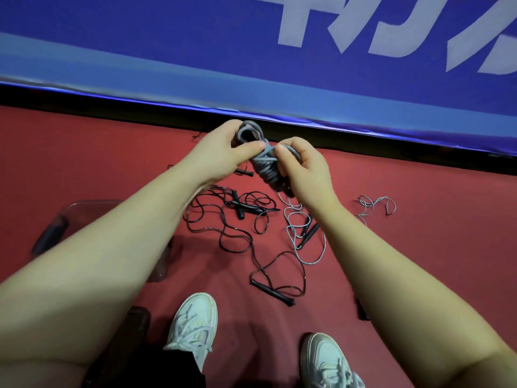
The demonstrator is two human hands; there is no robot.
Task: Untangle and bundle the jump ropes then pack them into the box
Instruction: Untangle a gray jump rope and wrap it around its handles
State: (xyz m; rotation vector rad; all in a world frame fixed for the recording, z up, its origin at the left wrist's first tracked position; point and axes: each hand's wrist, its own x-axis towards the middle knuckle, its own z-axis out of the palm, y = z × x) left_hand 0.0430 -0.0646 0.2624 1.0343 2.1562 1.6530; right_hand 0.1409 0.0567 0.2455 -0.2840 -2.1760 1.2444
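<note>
White sneakers (193, 329) sit nearest. The left hand (223, 147) and right hand (305, 169) pinch a tightly wound grey rope bundle (265, 168). Loose black ropes (223, 219) sprawl beneath them.

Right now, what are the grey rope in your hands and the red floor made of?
Grey jump rope bundle: probably plastic-coated cord, smooth, with glints. Red floor: seems a matte mat or carpet; no shine, weave too blurred to tell.

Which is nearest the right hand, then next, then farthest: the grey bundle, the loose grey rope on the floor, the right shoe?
1. grey bundle: gripped by the right hand.
2. loose grey rope: on the floor below it.
3. right shoe: at the bottom edge.
</note>
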